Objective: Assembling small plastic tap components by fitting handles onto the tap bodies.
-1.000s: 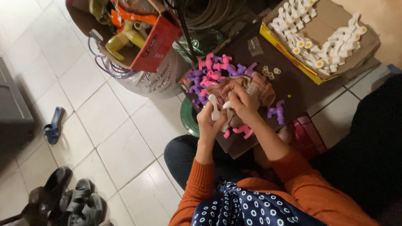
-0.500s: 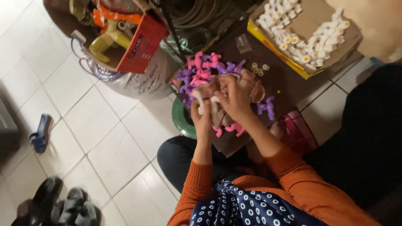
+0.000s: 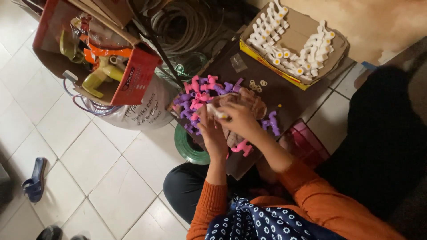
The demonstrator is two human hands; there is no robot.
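Note:
My left hand point(image 3: 212, 133) and my right hand point(image 3: 239, 121) meet over a dark board point(image 3: 262, 100) on my lap. Together they pinch a small white plastic fitting point(image 3: 218, 112) between the fingertips. Behind the hands lies a heap of pink and purple plastic fittings point(image 3: 198, 95), with one pink piece point(image 3: 242, 147) near my right wrist and a purple one point(image 3: 271, 123) to its right. A few small pale rings point(image 3: 256, 83) lie on the board beyond the heap.
A cardboard tray point(image 3: 291, 39) with rows of white fittings stands at the back right. A red box point(image 3: 95, 49) of yellow and orange parts rests on a white sack at the left. A green hose coil point(image 3: 189, 149), dark cable coils point(image 3: 187, 26) and a blue sandal point(image 3: 34, 180) lie around.
The view has shifted, so the scene sits further right and lower. Both hands stay together on the white fitting over the board, turning it slightly.

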